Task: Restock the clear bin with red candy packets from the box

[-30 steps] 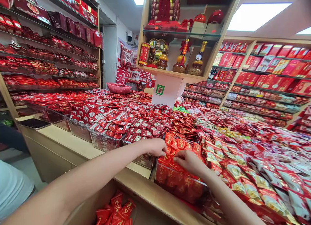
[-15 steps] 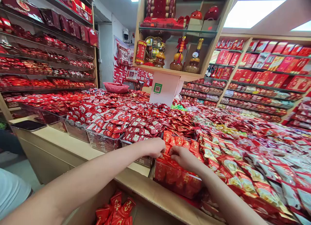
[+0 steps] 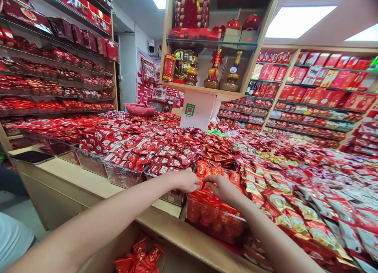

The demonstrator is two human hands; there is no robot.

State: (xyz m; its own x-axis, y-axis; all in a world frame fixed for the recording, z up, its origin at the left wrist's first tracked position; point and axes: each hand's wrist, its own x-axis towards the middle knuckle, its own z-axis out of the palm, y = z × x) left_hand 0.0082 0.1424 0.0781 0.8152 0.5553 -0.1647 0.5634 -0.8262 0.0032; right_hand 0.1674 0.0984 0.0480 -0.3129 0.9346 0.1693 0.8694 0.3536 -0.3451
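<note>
Currently, gold-lettered red packets (image 3: 206,197) fill a clear bin (image 3: 218,222) at the edge of the bench (image 3: 78,176). Above them the left hand (image 3: 188,181) and right hand (image 3: 222,187) show curled fingers, near each other; whether either pinches a packet cannot be told. Similar packets lie inside the cardboard box (image 3: 173,228) below.

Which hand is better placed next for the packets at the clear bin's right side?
Probably the right hand, nearer those red packets; the left hand is at the left side of the bin.
</note>
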